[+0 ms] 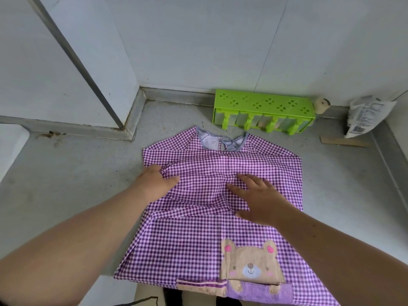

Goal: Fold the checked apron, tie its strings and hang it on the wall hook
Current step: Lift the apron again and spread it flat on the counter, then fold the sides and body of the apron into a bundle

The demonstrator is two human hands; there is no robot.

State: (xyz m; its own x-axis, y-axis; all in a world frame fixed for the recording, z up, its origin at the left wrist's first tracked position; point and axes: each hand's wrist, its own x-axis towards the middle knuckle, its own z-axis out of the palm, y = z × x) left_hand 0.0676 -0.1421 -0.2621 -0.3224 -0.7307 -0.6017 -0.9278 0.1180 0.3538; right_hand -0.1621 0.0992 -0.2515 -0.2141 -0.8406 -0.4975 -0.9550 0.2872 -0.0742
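- the checked apron (220, 228) is spread flat on the grey worktop (77, 184), its neckline towards the back edge, just short of a green plastic rack (262, 107) that stands against the wall; its hem with the bear pocket (251, 263) hangs over the front edge.
- both sleeves appear to be folded in across the chest already, so the cloth lies in layers there.
- the cloth is judged light, thin and limp, with no stiffness of its own; folds are likely to slide or spring open unless pressed down.
- it is best taken by a folded side edge or by the hem corners, pinched through all layers.
- the left hand (159, 180) is laid at the apron's left edge, its fingers curled into a small bunch of fabric that is gripped.
- the right hand (258, 199) is laid flat on the middle of the chest, fingers straight and spread, pressing the fold down and holding nothing.
- no strings and no wall hook are seen.
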